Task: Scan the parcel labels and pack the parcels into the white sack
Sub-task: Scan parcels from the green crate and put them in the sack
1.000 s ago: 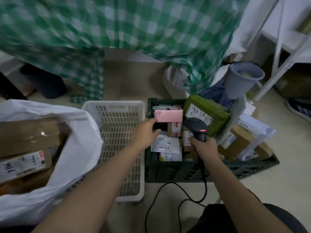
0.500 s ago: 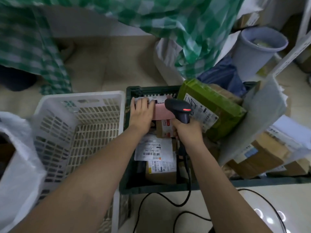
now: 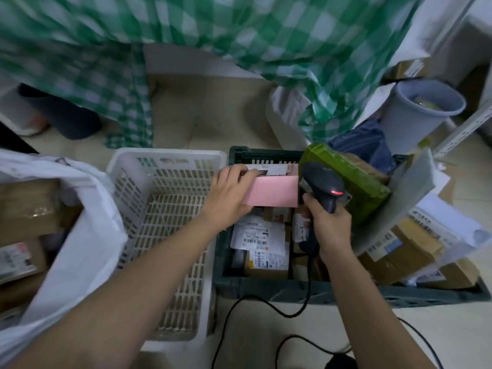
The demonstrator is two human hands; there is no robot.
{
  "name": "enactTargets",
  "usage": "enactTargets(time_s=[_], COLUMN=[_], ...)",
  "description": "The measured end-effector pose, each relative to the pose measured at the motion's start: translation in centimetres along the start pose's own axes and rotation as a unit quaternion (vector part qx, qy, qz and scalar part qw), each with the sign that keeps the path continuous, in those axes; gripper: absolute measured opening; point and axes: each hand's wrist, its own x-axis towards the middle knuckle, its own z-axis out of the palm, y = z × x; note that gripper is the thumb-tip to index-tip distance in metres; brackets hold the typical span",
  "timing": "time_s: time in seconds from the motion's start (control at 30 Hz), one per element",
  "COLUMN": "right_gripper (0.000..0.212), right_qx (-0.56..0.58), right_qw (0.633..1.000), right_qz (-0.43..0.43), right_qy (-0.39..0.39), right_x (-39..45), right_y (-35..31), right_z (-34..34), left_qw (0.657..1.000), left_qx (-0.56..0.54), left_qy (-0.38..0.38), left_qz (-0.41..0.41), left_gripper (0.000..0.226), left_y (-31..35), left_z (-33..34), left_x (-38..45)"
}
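Left hand (image 3: pixel 229 193) grips the near-left edge of a pink parcel (image 3: pixel 273 191), holding it tilted up over the far end of the dark green crate (image 3: pixel 266 287), its white label side turned away toward the far rim; right hand (image 3: pixel 331 230) is wrapped around the grip of a black barcode scanner (image 3: pixel 325 185), whose head sits just beside the pink parcel's right edge with a red light glowing on top. Biggest thing in the room is the green checked cloth (image 3: pixel 239 35) hanging across the back. To the left the white sack (image 3: pixel 87 235) stands open with brown boxes (image 3: pixel 26 206) already inside it, and a white slotted basket (image 3: pixel 170 209) sits between the sack and the crate. Down in the crate lie more labelled parcels, one white mailer (image 3: pixel 257 234) with a barcode facing up, and a green wrapped package (image 3: pixel 354 179) leans against the heap at the right, close behind the scanner. A grey bin (image 3: pixel 420 113) stands at the far right. The scanner's black cable (image 3: pixel 266 310) trails over the floor in front of the crate.
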Motion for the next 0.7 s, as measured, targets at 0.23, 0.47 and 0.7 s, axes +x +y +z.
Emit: enactTargets(time_s=[0.23, 0.47, 0.7], right_gripper=[0.019, 0.019, 0.018], right_qx=[0.04, -0.038, -0.062], right_qw=[0.998, 0.998, 0.998], right_qz=[0.037, 0.042, 0.017], right_qy=[-0.04, -0.019, -0.016], right_x=[-7.6, -16.1, -17.8], right_y=[0.3, 5.5, 5.9], right_z=[0.9, 2.2, 2.4], left_qw=[0.999, 0.978, 0.809], left_qx=[-0.021, -0.161, -0.422], left_qy=[-0.003, -0.111, -0.088], left_qz=[0.033, -0.074, -0.4], left_gripper=[0.076, 0.08, 0.063], left_y=[-0.4, -0.7, 0.4], left_z=[-5.3, -5.4, -8.0], left_x=[-10.6, -19.8, -20.2])
